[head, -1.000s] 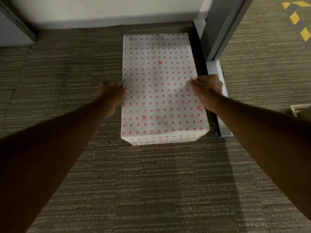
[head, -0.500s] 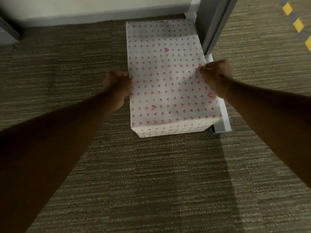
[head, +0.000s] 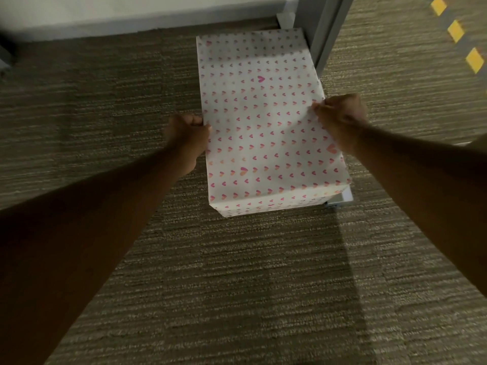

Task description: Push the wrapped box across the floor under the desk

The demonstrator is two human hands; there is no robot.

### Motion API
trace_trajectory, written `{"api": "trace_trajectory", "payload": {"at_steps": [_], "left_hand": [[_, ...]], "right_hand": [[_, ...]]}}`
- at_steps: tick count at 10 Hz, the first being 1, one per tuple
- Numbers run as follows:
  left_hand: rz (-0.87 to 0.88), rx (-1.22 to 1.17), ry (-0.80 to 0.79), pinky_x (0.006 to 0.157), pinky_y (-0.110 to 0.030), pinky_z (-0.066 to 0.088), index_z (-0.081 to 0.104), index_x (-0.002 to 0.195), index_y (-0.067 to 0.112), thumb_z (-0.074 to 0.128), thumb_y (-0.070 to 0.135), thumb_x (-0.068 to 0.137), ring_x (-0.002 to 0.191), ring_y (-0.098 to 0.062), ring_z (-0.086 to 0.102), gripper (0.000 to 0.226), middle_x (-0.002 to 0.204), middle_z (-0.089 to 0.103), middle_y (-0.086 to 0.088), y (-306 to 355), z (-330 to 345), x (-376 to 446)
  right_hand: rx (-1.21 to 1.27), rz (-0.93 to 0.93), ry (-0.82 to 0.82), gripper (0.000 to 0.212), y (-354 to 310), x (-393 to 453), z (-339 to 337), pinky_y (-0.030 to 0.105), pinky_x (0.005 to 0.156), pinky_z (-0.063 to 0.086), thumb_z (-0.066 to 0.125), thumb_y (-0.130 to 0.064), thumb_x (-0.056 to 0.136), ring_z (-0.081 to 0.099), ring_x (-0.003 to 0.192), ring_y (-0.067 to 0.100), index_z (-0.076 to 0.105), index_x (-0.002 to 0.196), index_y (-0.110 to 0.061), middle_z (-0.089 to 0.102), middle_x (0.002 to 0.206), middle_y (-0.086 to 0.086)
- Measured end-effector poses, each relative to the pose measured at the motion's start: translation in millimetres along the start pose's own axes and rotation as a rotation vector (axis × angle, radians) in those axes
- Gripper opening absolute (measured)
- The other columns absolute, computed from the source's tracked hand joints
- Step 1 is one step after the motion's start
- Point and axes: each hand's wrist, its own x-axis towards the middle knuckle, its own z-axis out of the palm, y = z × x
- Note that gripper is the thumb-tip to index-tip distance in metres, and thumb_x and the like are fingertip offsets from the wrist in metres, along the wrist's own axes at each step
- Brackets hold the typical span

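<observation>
A box wrapped in white paper with small pink and orange hearts (head: 261, 122) lies lengthwise on the grey-brown carpet, its far end near the wall. My left hand (head: 185, 137) is curled against the box's left top edge. My right hand (head: 340, 119) grips the right top edge, fingertips pinching the paper. Both forearms reach in from the bottom corners. The desk's grey metal leg (head: 325, 30) rises just right of the box's far end.
The leg's pale foot (head: 341, 198) runs along the floor close beside the box's right side. A light wall with skirting (head: 131, 22) closes the back. Yellow floor markings (head: 456, 30) lie at the top right. Carpet (head: 237, 285) stretches left and towards me.
The box has slid away from me towards the wall, with both hands staying on its sides. Its far end now sits beside the desk leg, and its right side covers more of the foot.
</observation>
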Motion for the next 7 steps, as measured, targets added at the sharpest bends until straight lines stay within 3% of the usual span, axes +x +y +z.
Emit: {"api": "trace_trajectory", "payload": {"at_steps": [1,3,4,5,6,7], "left_hand": [[0.015,0.017,-0.007,0.056,-0.019,0.05,0.07,0.105,0.014,0.061,0.015,0.094,0.084,-0.009,0.064,0.014,0.106,0.067,-0.002,-0.4,-1.3,-1.4],[0.008,0.031,-0.021,0.054,-0.016,0.048,0.068,0.115,0.012,0.062,0.016,0.094,0.088,-0.011,0.064,0.023,0.119,0.069,-0.007,-2.2,-2.9,-4.4],[0.022,0.104,-0.024,0.054,-0.016,0.046,0.067,0.117,0.011,0.061,0.02,0.094,0.088,-0.012,0.063,0.025,0.12,0.068,-0.009,0.4,-4.4,-7.9],[0.057,0.185,-0.031,0.055,-0.017,0.045,0.063,0.121,0.011,0.06,0.024,0.094,0.088,-0.013,0.064,0.03,0.122,0.067,-0.01,2.2,-3.7,-13.0],[0.194,0.388,-0.023,0.083,-0.035,0.055,0.047,0.141,0.012,0.059,0.031,0.093,0.121,-0.028,0.056,0.053,0.14,0.055,-0.013,-1.3,-2.0,-32.8],[0.297,0.492,-0.043,0.108,-0.05,0.042,0.031,0.151,0.015,0.06,0.037,0.09,0.139,-0.034,0.038,0.07,0.153,0.039,-0.014,-1.7,-0.5,-49.1]], "right_hand": [[-0.006,-0.011,0.002,0.018,0.9,-1.4,0.0,0.023,0.046,0.047,0.066,-0.038,0.092,0.07,0.089,0.021,0.075,0.093,-0.024,0.071,0.103,0.002],[-0.008,0.014,0.025,0.028,3.9,-2.9,2.2,0.029,0.061,0.056,0.065,-0.04,0.093,0.07,0.098,0.023,0.077,0.107,-0.019,0.072,0.113,0.005],[-0.01,0.029,0.016,0.038,3.7,-7.3,0.5,0.025,0.045,0.051,0.063,-0.044,0.094,0.069,0.098,0.022,0.071,0.123,-0.019,0.069,0.12,0.004],[-0.053,-0.034,0.004,0.051,8.2,-11.6,1.2,0.03,0.051,0.057,0.06,-0.049,0.094,0.067,0.103,0.025,0.063,0.135,-0.019,0.066,0.126,0.005],[-0.244,-0.247,-0.062,0.073,22.3,-25.0,5.6,0.048,0.103,0.048,0.055,-0.056,0.093,0.046,0.138,0.036,0.039,0.152,-0.016,0.049,0.152,0.012],[-0.409,-0.368,-0.054,0.087,26.2,-36.6,6.0,0.053,0.121,0.027,0.052,-0.062,0.092,0.024,0.152,0.037,0.021,0.159,-0.015,0.026,0.166,0.014]]}}
